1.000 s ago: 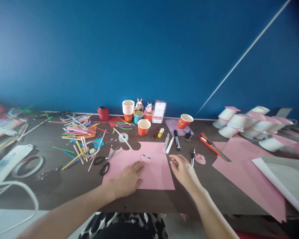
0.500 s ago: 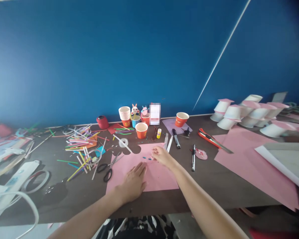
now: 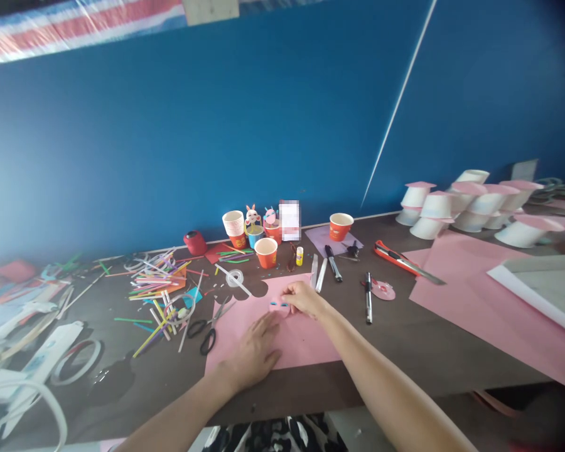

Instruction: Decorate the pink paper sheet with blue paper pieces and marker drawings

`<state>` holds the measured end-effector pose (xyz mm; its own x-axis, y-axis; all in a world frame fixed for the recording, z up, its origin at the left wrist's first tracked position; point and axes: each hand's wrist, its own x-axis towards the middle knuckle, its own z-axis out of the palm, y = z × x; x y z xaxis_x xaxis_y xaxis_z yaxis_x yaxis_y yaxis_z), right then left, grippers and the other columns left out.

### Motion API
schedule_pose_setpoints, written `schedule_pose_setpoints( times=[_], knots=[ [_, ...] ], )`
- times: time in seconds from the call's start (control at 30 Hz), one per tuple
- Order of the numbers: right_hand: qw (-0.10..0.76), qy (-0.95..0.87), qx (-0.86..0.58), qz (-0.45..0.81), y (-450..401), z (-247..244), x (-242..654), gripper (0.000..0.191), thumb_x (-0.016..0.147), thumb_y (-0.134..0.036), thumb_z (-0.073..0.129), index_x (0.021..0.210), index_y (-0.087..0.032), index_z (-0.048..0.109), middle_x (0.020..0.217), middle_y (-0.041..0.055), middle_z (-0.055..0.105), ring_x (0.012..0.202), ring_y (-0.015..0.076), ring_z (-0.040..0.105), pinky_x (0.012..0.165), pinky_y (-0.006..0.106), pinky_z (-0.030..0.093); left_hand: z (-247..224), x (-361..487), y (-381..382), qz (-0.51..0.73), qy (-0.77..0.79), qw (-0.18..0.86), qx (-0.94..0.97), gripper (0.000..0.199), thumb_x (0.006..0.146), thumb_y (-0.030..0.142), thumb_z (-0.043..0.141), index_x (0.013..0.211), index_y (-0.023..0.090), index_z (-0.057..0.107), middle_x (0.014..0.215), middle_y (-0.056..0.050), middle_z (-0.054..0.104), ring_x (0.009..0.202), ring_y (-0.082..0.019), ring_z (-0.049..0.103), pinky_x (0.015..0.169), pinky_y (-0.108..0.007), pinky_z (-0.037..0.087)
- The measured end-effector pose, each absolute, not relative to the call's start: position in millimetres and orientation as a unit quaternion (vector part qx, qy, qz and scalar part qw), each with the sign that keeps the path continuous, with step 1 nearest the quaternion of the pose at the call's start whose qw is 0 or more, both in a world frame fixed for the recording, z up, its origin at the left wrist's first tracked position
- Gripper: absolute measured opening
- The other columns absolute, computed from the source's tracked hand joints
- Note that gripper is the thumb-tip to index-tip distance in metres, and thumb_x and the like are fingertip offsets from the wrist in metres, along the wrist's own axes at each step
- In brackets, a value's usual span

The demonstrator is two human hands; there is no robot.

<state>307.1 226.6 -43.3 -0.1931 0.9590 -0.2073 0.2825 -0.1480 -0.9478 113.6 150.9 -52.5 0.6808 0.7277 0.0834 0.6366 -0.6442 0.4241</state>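
On pink sheet [image 3: 306, 348], blue-marked cutout [image 3: 278, 308]: left hand [image 3: 255, 348] flat just below, right hand [image 3: 304, 299] narrowed at right edge, grip unclear.

A pink sheet of paper [image 3: 297, 349] lies flat on the tabletop [image 3: 311, 390], its near edge straight, its far edge scooped by rounded cuts toward the left. On its far half sits a small pink cutout [image 3: 279, 309] (two blue eye-like marks show), its outline partly hidden.
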Motion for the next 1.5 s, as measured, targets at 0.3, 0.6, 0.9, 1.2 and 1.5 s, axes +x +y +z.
schedule_pose_setpoints(
  times=[0.3,0.6,0.9,1.2,1.5],
  knots=[
    [0.408,-0.560,-0.530,0.488,222.9,-46.9,308.3,0.011,0.069,-0.021,0.053,0.073,-0.014,0.061,0.048,-0.0043,0.053,0.036,0.0054,0.042,0.038,0.017,0.031,-45.3,126.5,193.6,0.320,0.513,0.505,0.616,0.033,0.069,0.033,0.062,0.093,0.012,0.057,0.081,-0.007,0.063,0.066,-0.015,0.060,0.057,-0.025,0.048],
    [0.425,-0.534,-0.497,0.536,222.7,-44.9,313.3,0.024,0.073,-0.039,0.054,0.073,-0.016,0.058,0.045,-0.0068,0.042,0.036,0.0057,0.035,0.036,0.019,0.023,-46.9,151.0,215.4,0.338,0.527,0.595,0.504,0.027,0.067,0.038,0.061,0.068,0.012,0.057,0.055,-0.004,0.061,0.042,-0.011,0.053,0.040,-0.019,0.039],
    [0.425,-0.584,-0.537,0.437,228.1,-53.5,311.7,0.024,0.070,-0.034,0.055,0.057,-0.018,0.044,0.047,-0.0065,0.038,0.045,0.0070,0.035,0.041,0.019,0.025,-46.8,160.2,219.7,0.353,0.521,0.606,0.486,0.029,0.064,0.040,0.064,0.061,0.013,0.055,0.050,-0.002,0.060,0.036,-0.009,0.050,0.035,-0.018,0.034],
    [0.440,-0.603,-0.541,0.386,229.5,-57.3,309.7,0.025,0.069,-0.027,0.052,0.053,-0.018,0.035,0.052,-0.0058,0.032,0.050,0.0074,0.032,0.045,0.019,0.025,-51.7,160.5,221.2,0.347,0.525,0.604,0.489,0.028,0.062,0.039,0.065,0.059,0.013,0.055,0.050,-0.003,0.061,0.036,-0.010,0.050,0.034,-0.018,0.033],
    [0.418,-0.590,-0.525,0.450,222.8,-42.1,314.6,0.017,0.070,-0.033,0.057,0.068,-0.015,0.057,0.054,-0.0040,0.047,0.045,0.0069,0.038,0.042,0.020,0.028,-54.2,157.5,223.7,0.360,0.522,0.613,0.471,0.028,0.064,0.040,0.063,0.059,0.014,0.053,0.047,-0.001,0.058,0.036,-0.010,0.050,0.035,-0.018,0.032]
  ],
)
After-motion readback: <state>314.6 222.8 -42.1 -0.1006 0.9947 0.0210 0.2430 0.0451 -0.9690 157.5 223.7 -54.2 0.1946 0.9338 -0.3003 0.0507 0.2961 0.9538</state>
